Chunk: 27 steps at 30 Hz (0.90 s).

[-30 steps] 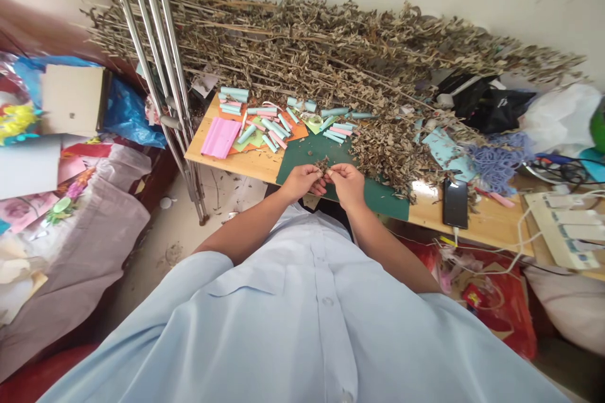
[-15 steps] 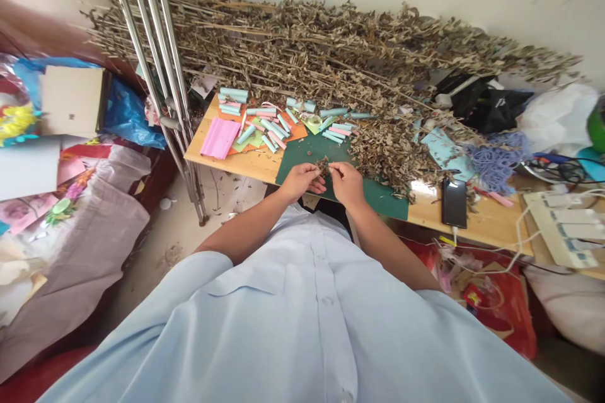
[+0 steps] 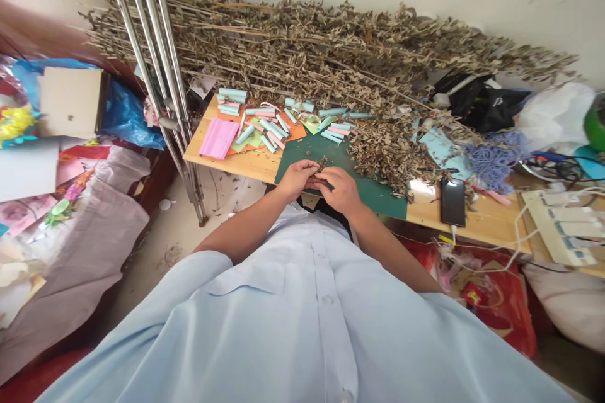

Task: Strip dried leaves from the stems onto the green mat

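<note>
1. I have the left hand (image 3: pixel 295 179) and the right hand (image 3: pixel 341 192) close together over a green cutting mat (image 3: pixel 373 195); their fingers are pressed together around a small dried sprig (image 3: pixel 322 165), and only its tip shows above them, so I cannot see exactly which fingers pinch it;
2. The sprig sits just above the mat's near edge, between the two hands; a heap of loose dried leaves (image 3: pixel 390 157) lies just beside the right hand, spilling onto the mat;
3. Beyond the hands, long dried leafy branches (image 3: pixel 302 44) stretch across the back of the wooden table (image 3: pixel 253 164), up against the wall; pale blue and pink paper rolls (image 3: pixel 265 129) lie on coloured paper sheets, up the table from the left hand, next to a folded pink paper sheet (image 3: pixel 218 138);
4. To the right, a smartphone (image 3: pixel 453 201) lies near the table's front edge, with a tangle of purple yarn (image 3: pixel 494 167) beyond it;
5. On the left, a steel tube frame (image 3: pixel 151 44) stands against the table's end; open room stays on the mat in front of the hands, while the table's near edge runs just past the forearms, with a red plastic bag (image 3: pixel 501 318) below it
</note>
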Available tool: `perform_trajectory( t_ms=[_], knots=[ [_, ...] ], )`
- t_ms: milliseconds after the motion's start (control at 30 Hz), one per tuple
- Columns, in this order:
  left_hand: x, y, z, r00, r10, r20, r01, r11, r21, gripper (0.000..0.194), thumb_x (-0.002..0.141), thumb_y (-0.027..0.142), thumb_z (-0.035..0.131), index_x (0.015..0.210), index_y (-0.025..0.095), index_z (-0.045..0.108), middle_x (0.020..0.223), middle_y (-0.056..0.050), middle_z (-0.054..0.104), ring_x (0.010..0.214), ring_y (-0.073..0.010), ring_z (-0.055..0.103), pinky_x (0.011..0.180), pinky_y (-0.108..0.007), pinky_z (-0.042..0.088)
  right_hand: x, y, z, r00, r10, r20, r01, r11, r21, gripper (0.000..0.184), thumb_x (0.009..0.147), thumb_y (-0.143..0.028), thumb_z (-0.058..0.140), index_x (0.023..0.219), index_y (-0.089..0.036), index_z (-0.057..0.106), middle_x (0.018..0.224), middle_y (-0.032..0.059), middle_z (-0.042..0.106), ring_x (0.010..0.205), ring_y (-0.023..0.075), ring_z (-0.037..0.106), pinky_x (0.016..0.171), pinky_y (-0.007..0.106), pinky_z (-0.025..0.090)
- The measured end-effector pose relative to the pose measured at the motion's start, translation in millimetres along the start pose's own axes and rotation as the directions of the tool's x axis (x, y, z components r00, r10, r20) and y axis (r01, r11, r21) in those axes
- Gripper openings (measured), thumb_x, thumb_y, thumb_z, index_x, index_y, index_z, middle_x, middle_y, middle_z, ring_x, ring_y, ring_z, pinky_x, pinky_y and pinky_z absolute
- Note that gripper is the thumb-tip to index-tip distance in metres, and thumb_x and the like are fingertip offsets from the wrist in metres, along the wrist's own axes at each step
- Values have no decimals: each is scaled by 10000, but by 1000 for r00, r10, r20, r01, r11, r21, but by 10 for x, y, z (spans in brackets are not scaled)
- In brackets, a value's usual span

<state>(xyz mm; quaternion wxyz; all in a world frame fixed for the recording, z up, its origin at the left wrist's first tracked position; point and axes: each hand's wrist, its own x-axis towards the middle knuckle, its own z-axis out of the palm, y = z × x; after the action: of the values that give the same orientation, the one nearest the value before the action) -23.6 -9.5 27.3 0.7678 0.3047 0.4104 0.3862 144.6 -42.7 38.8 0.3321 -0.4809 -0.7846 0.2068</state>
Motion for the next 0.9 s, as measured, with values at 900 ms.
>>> perform_trajectory(
  t_ms=[900],
  knots=[
    [13, -50, -67, 992, -26, 124, 25, 1000, 5, 243, 889, 315, 696, 951, 81, 682, 807, -101, 727, 691, -150, 716, 746, -300, 612, 20, 18, 180, 974, 170, -148, -173, 985, -9, 114, 908, -275, 591, 902, -258, 704, 900, 38, 727, 853, 218, 672, 830, 362, 536]
  ],
)
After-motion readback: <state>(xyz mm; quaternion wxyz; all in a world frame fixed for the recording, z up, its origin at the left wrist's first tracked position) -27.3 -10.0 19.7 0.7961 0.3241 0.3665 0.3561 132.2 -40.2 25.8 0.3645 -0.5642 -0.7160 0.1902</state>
